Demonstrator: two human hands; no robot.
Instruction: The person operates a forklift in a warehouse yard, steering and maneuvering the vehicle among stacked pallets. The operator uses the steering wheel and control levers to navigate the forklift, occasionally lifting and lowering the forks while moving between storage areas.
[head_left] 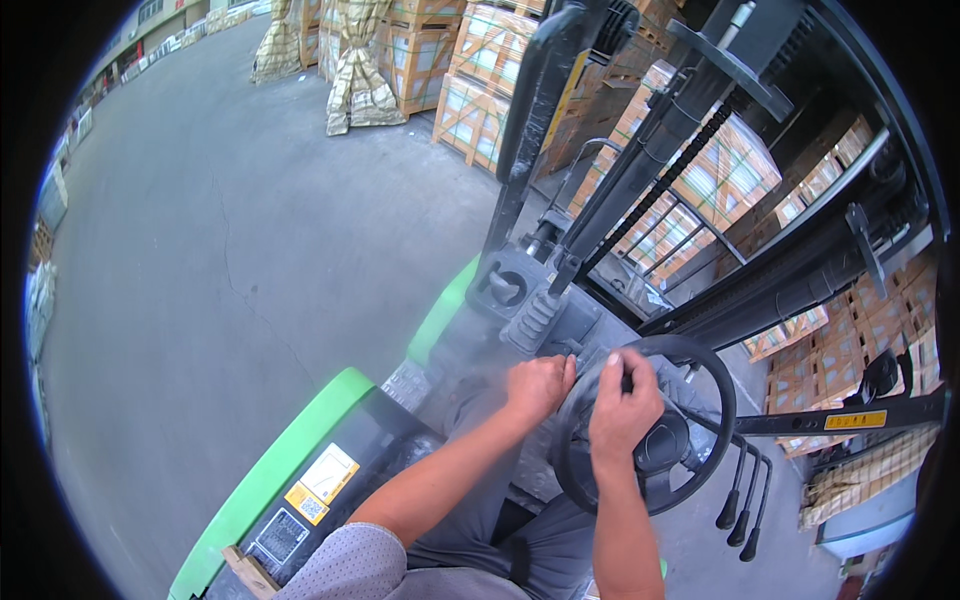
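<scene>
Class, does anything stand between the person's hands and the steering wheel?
Nothing visible stands in the way. The right hand is at the steering wheel, fingers curled at its upper left part. The left hand, closed, is close beside the left rim; whether it touches is unclear.

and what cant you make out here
All in the head view:
Whatever the left hand may grip: hidden by its own curled fingers.
Dark knob: mostly covered by the right hand.
Mast: top cut off by the upper edge.
Far-off goods, upper left: too small.
</scene>
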